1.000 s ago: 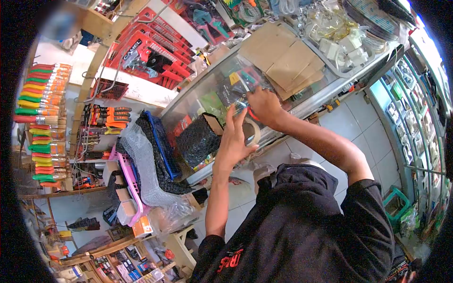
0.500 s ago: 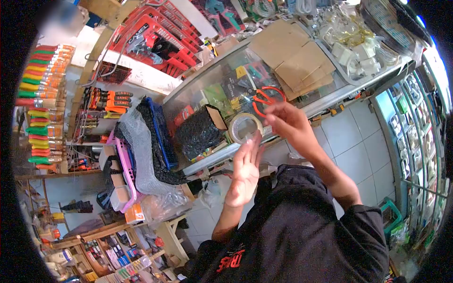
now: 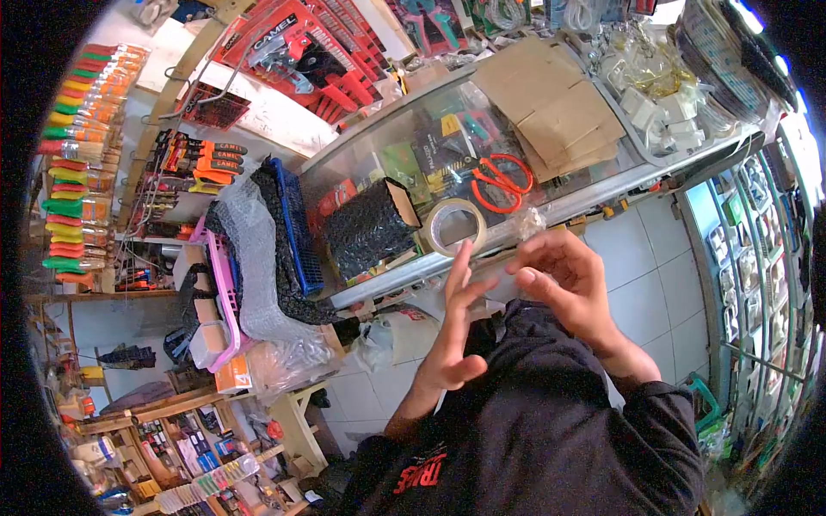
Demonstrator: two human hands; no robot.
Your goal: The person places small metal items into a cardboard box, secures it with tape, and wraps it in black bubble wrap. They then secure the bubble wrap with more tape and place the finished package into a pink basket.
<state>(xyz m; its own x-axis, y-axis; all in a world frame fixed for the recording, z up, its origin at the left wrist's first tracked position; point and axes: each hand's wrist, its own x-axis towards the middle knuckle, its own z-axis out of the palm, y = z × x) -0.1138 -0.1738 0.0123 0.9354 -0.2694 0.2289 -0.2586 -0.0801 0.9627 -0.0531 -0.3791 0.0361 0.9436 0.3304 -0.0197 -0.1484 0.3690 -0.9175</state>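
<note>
My left hand (image 3: 449,335) is raised before the counter edge, fingers stretched and spread, with nothing in it. Facing it, my right hand (image 3: 572,288) has loosely curved fingers with the thumb apart, and no object shows between them. A small crumpled translucent piece (image 3: 531,224) appears just beyond the right fingertips, overlapping the counter's metal edge. Beyond the left fingertips, a roll of tape (image 3: 434,230) lies flat on the glass counter (image 3: 361,155). Orange-handled scissors (image 3: 495,205) lie right of the roll. A box wrapped in black bubble wrap (image 3: 366,232) stands to its left.
Flat cardboard pieces (image 3: 551,107) lie farther back on the counter. A blue basket (image 3: 301,232), clear bubble wrap (image 3: 249,249) and a pink basket (image 3: 225,301) are on the left. Paintbrushes (image 3: 69,206) hang at far left. White floor tiles (image 3: 641,249) show at right.
Both hands have drawn back toward my body, and the right hand has come down off the scissors. The translucent piece now shows near the counter edge. The view has shifted slightly.
</note>
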